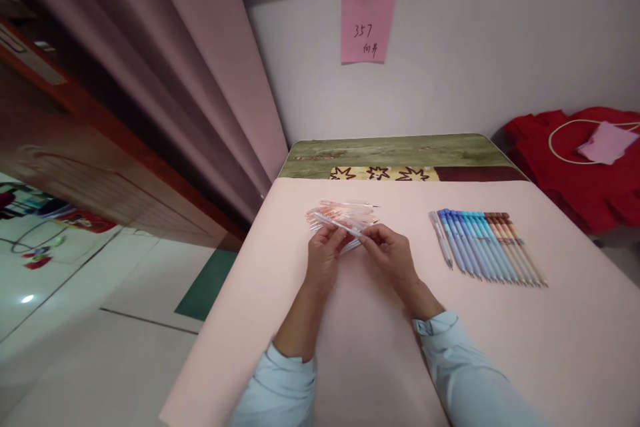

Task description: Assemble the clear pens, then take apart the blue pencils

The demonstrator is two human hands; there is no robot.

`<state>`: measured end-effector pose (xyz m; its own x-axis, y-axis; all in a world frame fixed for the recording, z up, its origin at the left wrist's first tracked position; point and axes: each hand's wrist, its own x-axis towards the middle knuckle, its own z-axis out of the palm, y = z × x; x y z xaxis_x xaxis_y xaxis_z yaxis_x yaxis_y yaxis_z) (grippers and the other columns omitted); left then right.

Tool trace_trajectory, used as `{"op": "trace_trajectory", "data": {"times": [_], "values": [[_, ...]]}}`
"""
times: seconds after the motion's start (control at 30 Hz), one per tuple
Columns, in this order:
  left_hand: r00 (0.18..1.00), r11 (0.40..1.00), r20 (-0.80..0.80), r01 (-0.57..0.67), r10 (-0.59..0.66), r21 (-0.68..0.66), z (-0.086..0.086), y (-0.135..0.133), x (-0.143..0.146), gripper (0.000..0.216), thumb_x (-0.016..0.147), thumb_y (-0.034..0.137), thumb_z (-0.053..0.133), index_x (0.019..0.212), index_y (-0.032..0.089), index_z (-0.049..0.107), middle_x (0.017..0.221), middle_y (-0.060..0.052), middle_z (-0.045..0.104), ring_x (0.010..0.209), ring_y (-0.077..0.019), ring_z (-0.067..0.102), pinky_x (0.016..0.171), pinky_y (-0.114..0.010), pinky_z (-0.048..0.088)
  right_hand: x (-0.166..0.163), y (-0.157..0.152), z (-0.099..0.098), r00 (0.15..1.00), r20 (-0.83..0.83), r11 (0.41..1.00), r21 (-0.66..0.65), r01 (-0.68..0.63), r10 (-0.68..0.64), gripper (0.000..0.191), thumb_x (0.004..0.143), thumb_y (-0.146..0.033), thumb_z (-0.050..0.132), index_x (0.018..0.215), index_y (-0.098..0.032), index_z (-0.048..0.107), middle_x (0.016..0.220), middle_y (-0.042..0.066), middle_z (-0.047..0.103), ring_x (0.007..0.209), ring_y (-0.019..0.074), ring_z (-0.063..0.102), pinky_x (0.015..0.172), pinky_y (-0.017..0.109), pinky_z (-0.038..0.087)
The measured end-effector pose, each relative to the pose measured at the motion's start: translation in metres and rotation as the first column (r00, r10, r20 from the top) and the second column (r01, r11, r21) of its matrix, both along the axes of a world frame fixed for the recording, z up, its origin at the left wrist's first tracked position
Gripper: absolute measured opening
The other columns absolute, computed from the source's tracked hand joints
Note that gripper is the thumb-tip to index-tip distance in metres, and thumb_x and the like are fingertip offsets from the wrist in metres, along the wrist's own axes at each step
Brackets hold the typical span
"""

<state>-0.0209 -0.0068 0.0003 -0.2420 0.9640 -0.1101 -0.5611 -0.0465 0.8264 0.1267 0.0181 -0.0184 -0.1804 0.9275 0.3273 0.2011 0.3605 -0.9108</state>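
A loose pile of clear pink pens (345,215) lies on the pale pink table (380,347), just beyond my hands. Between my two hands I hold one pink pen (338,223). My left hand (324,255) pinches its left end and my right hand (389,250) pinches the other end. Both hands have their fingers closed around it. To the right, a neat row of pens (487,245) lies side by side, running from grey and blue to brown.
A green patterned surface (395,150) adjoins the table's far edge. A pink note (367,28) is stuck on the wall. Red cloth with a pink paper (580,160) lies at the right. A curtain (200,80) hangs at the left above tiled floor.
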Motion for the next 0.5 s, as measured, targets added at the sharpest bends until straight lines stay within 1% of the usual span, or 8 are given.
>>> {"op": "trace_trajectory", "data": {"times": [0.07,0.17,0.23,0.3,0.33,0.37,0.43,0.5], "values": [[0.999,1.0,-0.02,0.027,-0.027,0.004,0.0006,-0.0005,0.0002,0.025,0.07,0.029,0.083,0.088,0.014,0.072,0.088,-0.005,0.073,0.085,-0.0172,0.069,0.089,-0.035,0.054,0.0016,0.0,-0.0003,0.999,0.02,1.0,-0.018,-0.026,0.026,0.027,0.092,-0.041,0.057,0.078,-0.02,0.067,0.068,0.001,0.066,0.062,0.0135,0.058,0.059,0.024,0.044],[0.998,0.998,-0.04,0.059,-0.058,0.024,0.0007,-0.0013,0.0006,0.025,0.074,0.03,0.08,0.091,0.014,0.072,0.091,-0.006,0.074,0.087,-0.0186,0.069,0.09,-0.037,0.055,0.0028,0.0007,-0.0018,0.997,0.058,0.999,-0.026,-0.045,0.046,0.042,0.096,-0.043,0.049,0.064,-0.019,0.06,0.058,0.0,0.06,0.055,0.0114,0.054,0.057,0.023,0.04],[0.998,0.999,-0.032,0.047,-0.047,0.025,0.0,-0.0012,0.0003,0.025,0.074,0.03,0.08,0.092,0.014,0.072,0.092,-0.006,0.074,0.087,-0.0176,0.069,0.089,-0.036,0.054,0.0019,0.0015,-0.0037,0.998,0.038,0.998,-0.035,-0.051,0.052,0.037,0.095,-0.045,0.052,0.068,-0.02,0.061,0.056,-0.002,0.056,0.053,0.0108,0.051,0.056,0.023,0.04],[1.0,1.0,-0.018,0.015,-0.015,0.009,-0.0009,-0.0005,-0.0005,0.027,0.072,0.029,0.081,0.092,0.014,0.071,0.091,-0.005,0.074,0.084,-0.0159,0.069,0.087,-0.032,0.054,-0.0002,0.0023,-0.0055,0.998,-0.026,0.997,-0.05,-0.065,0.064,0.024,0.088,-0.045,0.062,0.091,-0.021,0.064,0.061,-0.004,0.057,0.055,0.0116,0.052,0.056,0.023,0.041],[1.0,1.0,-0.013,-0.001,0.001,0.003,-0.0012,-0.0001,-0.0009,0.028,0.071,0.029,0.082,0.091,0.014,0.071,0.09,-0.005,0.074,0.082,-0.0152,0.068,0.085,-0.031,0.054,-0.0013,0.0025,-0.006,0.996,-0.059,0.996,-0.054,-0.072,0.069,0.029,0.085,-0.044,0.067,0.101,-0.022,0.062,0.065,-0.004,0.058,0.057,0.0121,0.053,0.056,0.023,0.043],[1.0,1.0,-0.011,-0.011,0.011,0.0,-0.0013,0.0003,-0.0014,0.028,0.071,0.029,0.082,0.091,0.014,0.071,0.09,-0.004,0.073,0.081,-0.0148,0.068,0.084,-0.031,0.054,-0.0022,0.0026,-0.0061,0.994,-0.081,0.995,-0.054,-0.079,0.075,0.034,0.082,-0.044,0.07,0.106,-0.022,0.059,0.069,-0.004,0.059,0.059,0.0126,0.054,0.056,0.023,0.044],[1.0,1.0,-0.012,-0.018,0.018,0.002,-0.0009,0.0007,-0.0019,0.029,0.07,0.03,0.083,0.091,0.014,0.071,0.089,-0.004,0.073,0.08,-0.0147,0.068,0.084,-0.031,0.053,-0.0028,0.0024,-0.0051,0.992,-0.093,0.995,-0.052,-0.086,0.081,0.031,0.08,-0.044,0.071,0.098,-0.022,0.059,0.071,-0.003,0.06,0.06,0.0131,0.055,0.056,0.024,0.045],[1.0,1.0,-0.011,-0.012,0.012,0.008,0.0001,0.0006,-0.0018,0.029,0.07,0.029,0.083,0.092,0.014,0.071,0.091,-0.004,0.073,0.083,-0.0151,0.068,0.087,-0.032,0.052,-0.0016,0.0018,-0.0032,0.993,-0.074,0.994,-0.06,-0.095,0.09,0.024,0.085,-0.045,0.065,0.085,-0.022,0.06,0.068,-0.001,0.06,0.059,0.0132,0.055,0.056,0.024,0.044]]}}
